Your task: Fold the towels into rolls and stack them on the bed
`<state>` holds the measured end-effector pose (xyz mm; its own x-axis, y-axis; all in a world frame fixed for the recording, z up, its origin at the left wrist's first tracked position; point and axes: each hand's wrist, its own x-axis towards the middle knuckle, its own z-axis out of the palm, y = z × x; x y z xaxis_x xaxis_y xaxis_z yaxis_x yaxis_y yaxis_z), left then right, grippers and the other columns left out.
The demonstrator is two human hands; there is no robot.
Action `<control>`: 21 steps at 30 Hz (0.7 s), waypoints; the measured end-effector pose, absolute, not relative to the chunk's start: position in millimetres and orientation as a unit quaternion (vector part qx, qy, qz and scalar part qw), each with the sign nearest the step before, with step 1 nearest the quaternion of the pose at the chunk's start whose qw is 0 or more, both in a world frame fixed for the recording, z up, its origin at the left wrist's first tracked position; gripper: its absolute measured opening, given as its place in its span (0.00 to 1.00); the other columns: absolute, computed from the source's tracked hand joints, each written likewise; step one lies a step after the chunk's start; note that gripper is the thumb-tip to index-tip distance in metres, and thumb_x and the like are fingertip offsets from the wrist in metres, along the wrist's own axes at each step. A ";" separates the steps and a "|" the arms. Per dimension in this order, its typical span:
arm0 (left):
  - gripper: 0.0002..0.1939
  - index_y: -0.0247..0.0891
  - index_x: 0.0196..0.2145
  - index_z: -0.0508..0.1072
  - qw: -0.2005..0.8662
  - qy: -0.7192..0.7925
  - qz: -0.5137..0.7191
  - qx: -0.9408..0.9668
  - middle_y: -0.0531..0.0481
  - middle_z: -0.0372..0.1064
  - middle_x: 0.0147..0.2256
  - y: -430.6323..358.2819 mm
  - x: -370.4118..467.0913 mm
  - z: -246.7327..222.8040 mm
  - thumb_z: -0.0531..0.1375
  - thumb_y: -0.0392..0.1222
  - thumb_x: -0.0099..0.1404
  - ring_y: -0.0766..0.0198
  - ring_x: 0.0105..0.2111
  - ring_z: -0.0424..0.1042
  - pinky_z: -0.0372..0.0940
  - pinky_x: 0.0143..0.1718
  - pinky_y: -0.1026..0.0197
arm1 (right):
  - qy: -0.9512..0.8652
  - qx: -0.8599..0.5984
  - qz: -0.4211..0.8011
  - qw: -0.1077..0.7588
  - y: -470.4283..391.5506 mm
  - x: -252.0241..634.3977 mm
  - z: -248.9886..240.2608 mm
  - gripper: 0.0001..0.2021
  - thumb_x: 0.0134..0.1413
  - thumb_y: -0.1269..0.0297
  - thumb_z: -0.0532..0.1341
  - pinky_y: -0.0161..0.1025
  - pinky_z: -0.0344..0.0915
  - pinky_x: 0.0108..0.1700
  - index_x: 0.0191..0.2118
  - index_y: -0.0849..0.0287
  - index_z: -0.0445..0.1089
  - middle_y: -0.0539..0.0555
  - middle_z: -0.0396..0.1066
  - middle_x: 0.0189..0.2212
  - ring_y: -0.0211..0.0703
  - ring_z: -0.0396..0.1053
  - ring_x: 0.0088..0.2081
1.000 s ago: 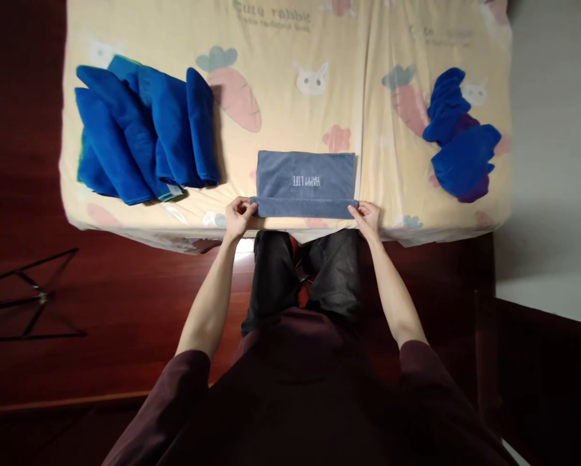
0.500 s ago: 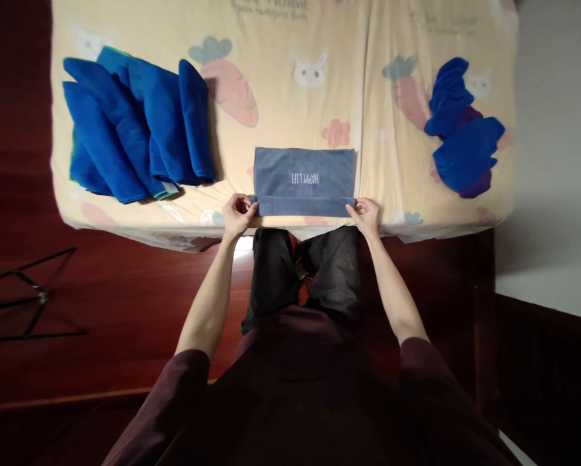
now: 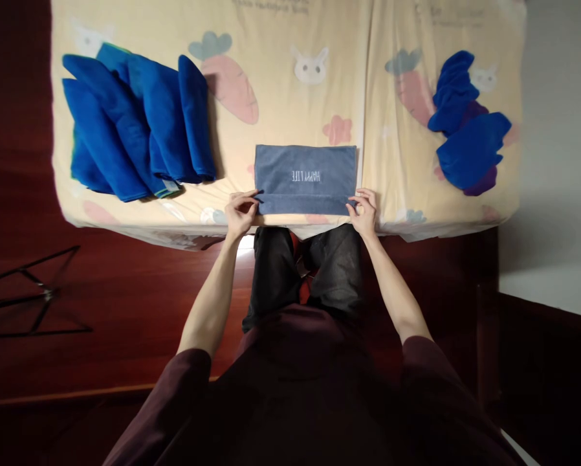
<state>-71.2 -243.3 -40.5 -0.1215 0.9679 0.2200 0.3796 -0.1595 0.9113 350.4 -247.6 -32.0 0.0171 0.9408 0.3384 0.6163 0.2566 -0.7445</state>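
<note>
A grey-blue towel point(image 3: 306, 169) lies flat near the front edge of the table, its white "HAPPY LIFE" lettering upside down to me. Along its near side runs a folded-over strip point(image 3: 303, 204). My left hand point(image 3: 242, 210) is at the left end of this strip, thumb and fingers closed on the edge. At the right end, my right hand point(image 3: 365, 212) has its fingers bent and its thumb on the strip, gripping the corner area. Exactly how much cloth sits between the fingertips is hard to see.
Several rolled or folded blue cloths point(image 3: 140, 123) lie in a pile at the left. Crumpled blue and purple cloths point(image 3: 472, 150) sit at the right. A yellow carrot-print cover point(image 3: 290, 110) drapes over the table. A black tripod-like stand point(image 3: 45, 294) is on the floor at left.
My fingertips have shifted slightly away from me, toward the far edge of the folded strip at both ends. The towel stays folded the same way; the view has moved a little.
</note>
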 end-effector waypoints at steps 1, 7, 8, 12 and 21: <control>0.10 0.40 0.35 0.81 0.292 0.568 0.480 0.602 0.41 0.82 0.46 -243.6 -71.7 -40.6 0.69 0.49 0.67 0.50 0.53 0.77 0.68 0.61 0.43 | -0.676 -0.575 0.191 0.420 -248.2 349.7 -32.8 0.09 0.67 0.60 0.64 0.47 0.76 0.55 0.44 0.58 0.79 0.63 0.69 0.56 0.50 0.73 0.50; 0.11 0.41 0.46 0.85 0.278 0.560 0.438 0.646 0.43 0.82 0.50 -249.5 -72.2 -32.0 0.63 0.42 0.72 0.51 0.55 0.75 0.66 0.63 0.44 | -0.711 -0.567 0.177 0.377 -252.1 349.9 -31.1 0.15 0.73 0.61 0.57 0.54 0.74 0.61 0.50 0.54 0.83 0.61 0.76 0.53 0.54 0.73 0.54; 0.12 0.41 0.48 0.84 0.279 0.561 0.428 0.651 0.43 0.82 0.51 -250.6 -72.4 -29.7 0.63 0.43 0.73 0.50 0.55 0.74 0.66 0.62 0.44 | -0.718 -0.566 0.180 0.363 -253.1 351.5 -28.7 0.16 0.73 0.61 0.56 0.54 0.73 0.62 0.52 0.53 0.83 0.60 0.77 0.53 0.54 0.73 0.55; 0.19 0.39 0.52 0.83 0.295 0.557 0.387 0.673 0.40 0.79 0.56 -252.0 -74.3 -22.9 0.69 0.52 0.68 0.47 0.55 0.71 0.68 0.60 0.43 | -0.746 -0.550 0.192 0.321 -256.6 360.0 -17.2 0.19 0.73 0.58 0.56 0.58 0.69 0.67 0.59 0.53 0.80 0.59 0.77 0.60 0.56 0.72 0.60; 0.30 0.39 0.58 0.78 0.295 0.553 0.355 0.694 0.39 0.76 0.60 -250.7 -74.7 -23.1 0.71 0.48 0.60 0.45 0.59 0.70 0.71 0.59 0.44 | -0.760 -0.542 0.217 0.286 -250.5 369.5 -14.6 0.34 0.57 0.60 0.70 0.63 0.65 0.71 0.69 0.58 0.71 0.62 0.72 0.66 0.63 0.68 0.66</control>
<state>-74.7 -250.7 -23.1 0.1366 0.9766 0.1658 0.5583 -0.2142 0.8015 369.5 -250.5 -14.6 -0.2490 0.9478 0.1994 0.6998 0.3184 -0.6394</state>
